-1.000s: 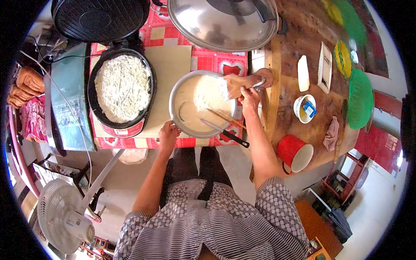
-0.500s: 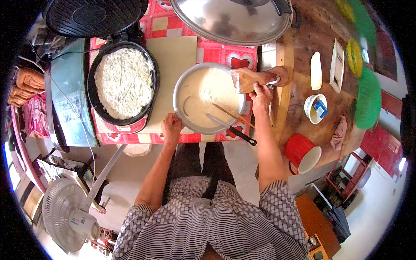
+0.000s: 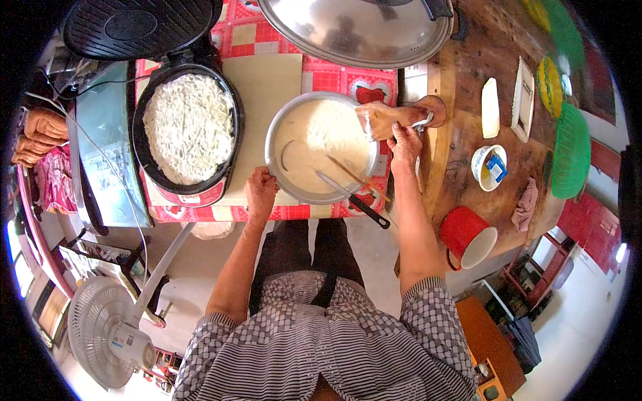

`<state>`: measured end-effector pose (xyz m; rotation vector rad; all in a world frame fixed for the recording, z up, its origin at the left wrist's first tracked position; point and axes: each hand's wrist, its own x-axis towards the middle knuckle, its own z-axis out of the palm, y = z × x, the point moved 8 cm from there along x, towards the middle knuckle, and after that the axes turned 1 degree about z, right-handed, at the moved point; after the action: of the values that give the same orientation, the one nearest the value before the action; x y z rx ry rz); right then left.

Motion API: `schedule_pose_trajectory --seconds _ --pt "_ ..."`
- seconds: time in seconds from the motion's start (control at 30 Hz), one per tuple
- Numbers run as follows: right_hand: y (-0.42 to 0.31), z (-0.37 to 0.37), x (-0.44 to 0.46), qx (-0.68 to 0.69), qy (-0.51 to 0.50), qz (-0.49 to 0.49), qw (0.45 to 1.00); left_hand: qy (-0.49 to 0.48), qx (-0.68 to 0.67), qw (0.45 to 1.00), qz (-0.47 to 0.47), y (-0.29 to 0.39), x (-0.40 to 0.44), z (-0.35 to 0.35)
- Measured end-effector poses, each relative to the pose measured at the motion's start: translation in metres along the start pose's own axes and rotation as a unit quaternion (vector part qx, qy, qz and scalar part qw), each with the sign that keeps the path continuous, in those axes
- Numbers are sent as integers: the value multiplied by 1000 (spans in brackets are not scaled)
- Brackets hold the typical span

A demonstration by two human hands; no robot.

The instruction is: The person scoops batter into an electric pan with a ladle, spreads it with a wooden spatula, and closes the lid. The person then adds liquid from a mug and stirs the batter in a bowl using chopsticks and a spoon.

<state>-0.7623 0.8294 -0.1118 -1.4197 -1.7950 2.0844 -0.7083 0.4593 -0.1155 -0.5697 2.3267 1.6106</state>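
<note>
Head — right hand [image 3: 404, 145] holds one bag [image 3: 380, 121]; left hand [image 3: 261, 190] at one bowl [image 3: 269, 142], grip unclear.

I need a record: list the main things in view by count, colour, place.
mixing bowl: one, silver, centre
batter: one batch, cream, in mixing bowl
chopsticks: apparently two, brown, in mixing bowl
knife: one, black-handled, beside chopsticks
packet: one, brown, in right hand
electric griddle: one, black, left side
shreds: many, white, electric griddle
lid: one, silver, top centre
small bowl: one, white, wooden table
mug: one, red, wooden table
basket: one, green, far right
fan: one, white, lower left
left hand: one, bare, mixing bowl's rim
right hand: one, bare, on packet
</note>
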Motion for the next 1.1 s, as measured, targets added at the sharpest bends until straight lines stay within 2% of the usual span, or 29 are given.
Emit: schedule_pose_trajectory --seconds 0.13,0.23,0.5,0.8,1.03,1.1 --pt "-4 3 9 -6 -14 -12 1000 -3 27 1000 -10 0 0 1" --pt "-6 7 14 2 -26 -15 1000 1 49 998 33 7 0 0" --pt "-7 11 12 13 -18 -5 1000 4 63 998 15 0 1 2" --pt "-10 14 16 48 -34 -57 997 15 96 995 38 6 0 1" --pt "-7 23 11 71 -48 -24 996 29 79 996 31 10 0 -1" --pt "-7 26 13 71 -68 -13 995 27 127 990 48 9 4 -2"
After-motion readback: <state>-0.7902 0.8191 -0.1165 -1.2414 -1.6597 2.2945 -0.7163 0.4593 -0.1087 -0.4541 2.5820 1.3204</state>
